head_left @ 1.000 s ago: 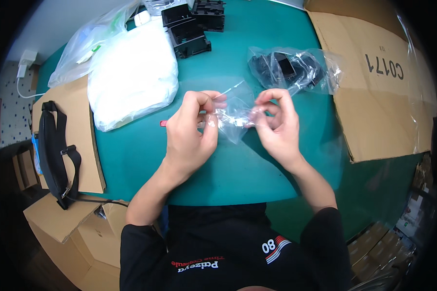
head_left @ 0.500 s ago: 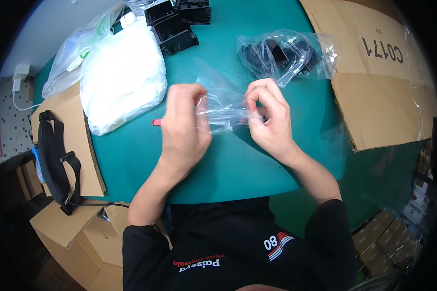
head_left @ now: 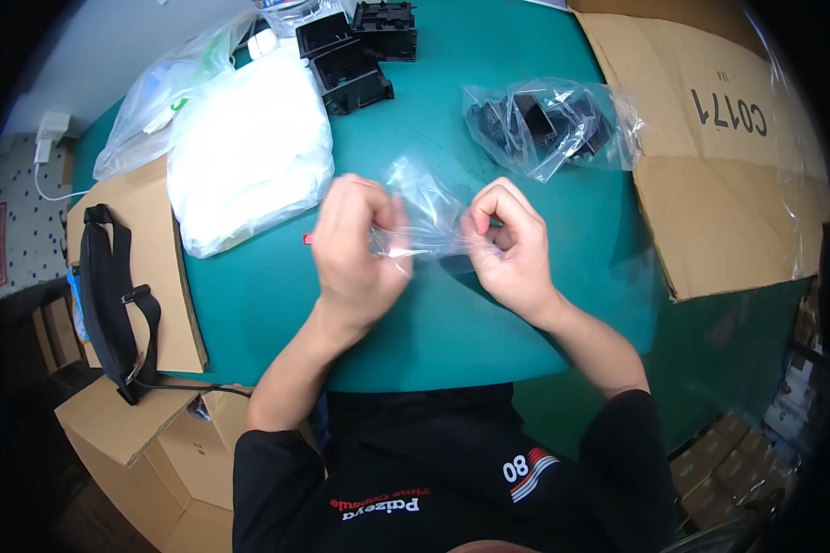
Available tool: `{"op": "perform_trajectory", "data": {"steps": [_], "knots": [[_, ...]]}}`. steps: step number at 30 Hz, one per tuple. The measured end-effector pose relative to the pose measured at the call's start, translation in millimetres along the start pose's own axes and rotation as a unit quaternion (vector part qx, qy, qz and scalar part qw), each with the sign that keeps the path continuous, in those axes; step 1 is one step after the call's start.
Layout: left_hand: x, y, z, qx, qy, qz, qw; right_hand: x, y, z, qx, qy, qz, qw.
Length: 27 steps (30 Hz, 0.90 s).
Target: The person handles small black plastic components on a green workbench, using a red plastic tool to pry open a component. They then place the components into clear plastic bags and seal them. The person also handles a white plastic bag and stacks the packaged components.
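Note:
Between my two hands a clear plastic bag (head_left: 424, 214) is stretched, crumpled along its near edge. My left hand (head_left: 355, 244) pinches its left side, slightly blurred at the fingertips. On the other side my right hand (head_left: 512, 241) grips the bag between thumb and curled fingers. A small red object (head_left: 308, 239) lies on the table just left of my left hand, partly hidden by it. Beyond my right hand rests another clear bag with black plastic parts inside (head_left: 553, 124).
A large white plastic bag (head_left: 254, 152) lies left on the green table (head_left: 470, 346). Black plastic housings (head_left: 349, 74) stand at the back. Flattened cardboard (head_left: 710, 194) covers the right side. At left, a black strapped pouch (head_left: 111, 295) lies on cardboard, above an open carton (head_left: 175, 461).
Both hands have shifted slightly nearer me with the clear bag, and its near edge is bunched differently. The whole view has moved a little, so the table things appear lower and further right.

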<state>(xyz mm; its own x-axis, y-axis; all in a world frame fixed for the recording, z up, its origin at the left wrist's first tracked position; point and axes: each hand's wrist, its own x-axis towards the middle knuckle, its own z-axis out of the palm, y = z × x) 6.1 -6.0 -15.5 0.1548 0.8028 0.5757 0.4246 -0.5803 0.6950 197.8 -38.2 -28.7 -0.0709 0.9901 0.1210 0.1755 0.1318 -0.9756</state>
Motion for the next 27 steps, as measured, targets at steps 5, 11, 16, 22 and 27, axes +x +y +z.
{"op": "perform_trajectory", "data": {"steps": [5,11,16,22,27], "knots": [[4.2,-0.1,-2.3,0.002,0.01,-0.049,0.999,3.6,1.5,4.3,-0.137,0.039,-0.118,0.983],[-5.1,3.1,9.1,0.027,-0.048,0.021,0.998,-3.4,-1.7,5.8,-0.237,0.049,-0.13,0.962],[9.2,-10.1,1.0,0.101,-0.068,0.029,0.992,5.0,-8.6,-0.4,-0.235,0.02,-0.112,0.965],[21.6,-4.8,-6.8,0.102,-0.114,-0.015,0.988,5.7,-9.7,-5.3,-0.227,0.032,-0.077,0.97],[56.1,-23.0,-48.5,0.01,-0.146,0.036,0.989,10.1,-11.8,-15.6,-0.28,-0.033,-0.206,0.937]]}}
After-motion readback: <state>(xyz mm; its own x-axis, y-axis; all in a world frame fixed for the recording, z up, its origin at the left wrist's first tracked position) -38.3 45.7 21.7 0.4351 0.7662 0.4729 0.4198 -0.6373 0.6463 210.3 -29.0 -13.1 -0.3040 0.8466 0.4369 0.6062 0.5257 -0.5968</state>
